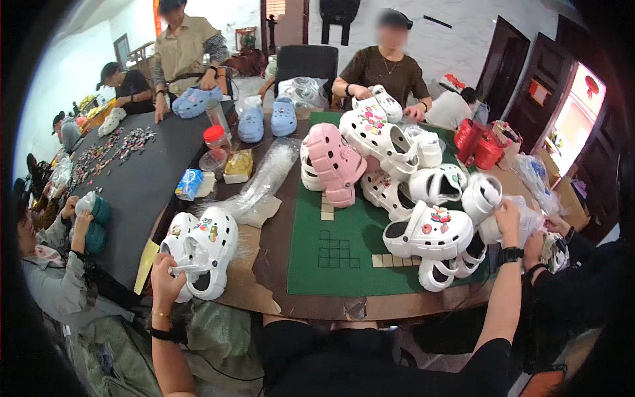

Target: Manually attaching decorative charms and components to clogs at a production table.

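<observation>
At the table's near left edge, my left hand [168, 281] is closed on the heel strap of a pair of white clogs [215, 241] with colourful charms. My right hand [508, 218] reaches to the right end of a heap, beside a white clog [481, 198] and a clear plastic bag [528, 221]. Its fingers look closed, but what they grip is partly hidden. Within the heap, a white clog with red charms [433, 228] lies nearest me. Behind it are more white clogs, and a pink clog [333, 164] leans at the heap's left.
A green mat [311, 264] lies under the heap. Left of it are crumpled clear plastic [264, 178], a red-lidded jar [215, 137] and blue clogs [251, 124]. Small charms cover the dark table [142, 192]. Co-workers handle clogs around me; one person's hand [533, 248] is close to my right hand.
</observation>
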Tool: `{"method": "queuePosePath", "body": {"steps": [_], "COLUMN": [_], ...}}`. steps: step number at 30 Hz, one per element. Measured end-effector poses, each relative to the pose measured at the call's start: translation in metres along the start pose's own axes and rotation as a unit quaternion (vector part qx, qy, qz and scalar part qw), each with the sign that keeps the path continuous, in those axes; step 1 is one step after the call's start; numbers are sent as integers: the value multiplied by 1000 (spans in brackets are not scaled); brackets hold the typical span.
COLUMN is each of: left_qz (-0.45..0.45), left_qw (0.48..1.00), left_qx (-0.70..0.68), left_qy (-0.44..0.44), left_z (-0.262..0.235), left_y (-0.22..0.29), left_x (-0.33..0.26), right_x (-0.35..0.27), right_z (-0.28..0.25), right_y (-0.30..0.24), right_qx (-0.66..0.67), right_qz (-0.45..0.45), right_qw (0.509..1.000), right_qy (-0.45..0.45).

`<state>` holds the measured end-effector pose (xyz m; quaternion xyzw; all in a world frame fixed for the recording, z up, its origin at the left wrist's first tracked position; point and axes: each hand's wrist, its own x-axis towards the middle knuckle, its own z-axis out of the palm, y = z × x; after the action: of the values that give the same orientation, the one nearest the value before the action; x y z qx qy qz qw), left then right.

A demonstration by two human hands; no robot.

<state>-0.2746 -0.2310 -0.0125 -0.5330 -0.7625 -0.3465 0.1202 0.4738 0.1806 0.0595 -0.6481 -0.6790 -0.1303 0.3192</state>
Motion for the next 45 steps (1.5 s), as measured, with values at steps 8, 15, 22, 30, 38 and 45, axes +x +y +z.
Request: {"method": "queuePosePath", "body": {"steps": [8, 15, 22, 30, 38, 45], "left_qz": [-42, -53, 21, 126, 242, 66], "left_qw": [993, 986, 980, 962, 935, 975], "left_qx": [-108, -151, -191, -240, -214, -194], "left_qy": [39, 45, 44, 35, -147, -87], "left_z": [-27, -63, -52, 83, 134, 101], "left_y": [34, 99, 185, 248, 257, 217], "left_x": [57, 79, 88, 33, -56, -46], "right_x": [-8, -16, -75, -188, -240, -232], "right_z": [33, -3, -69, -9, 47, 50], "right_y": [81, 25, -110, -250, -245, -254], "right_qx": [34, 141, 314, 573, 579, 529], "right_qz": [-52, -29, -108, -2, 21, 49], "right_qw": [998, 988, 942, 742, 710, 751], "right_qy": [29, 64, 49, -348, -400, -392]}}
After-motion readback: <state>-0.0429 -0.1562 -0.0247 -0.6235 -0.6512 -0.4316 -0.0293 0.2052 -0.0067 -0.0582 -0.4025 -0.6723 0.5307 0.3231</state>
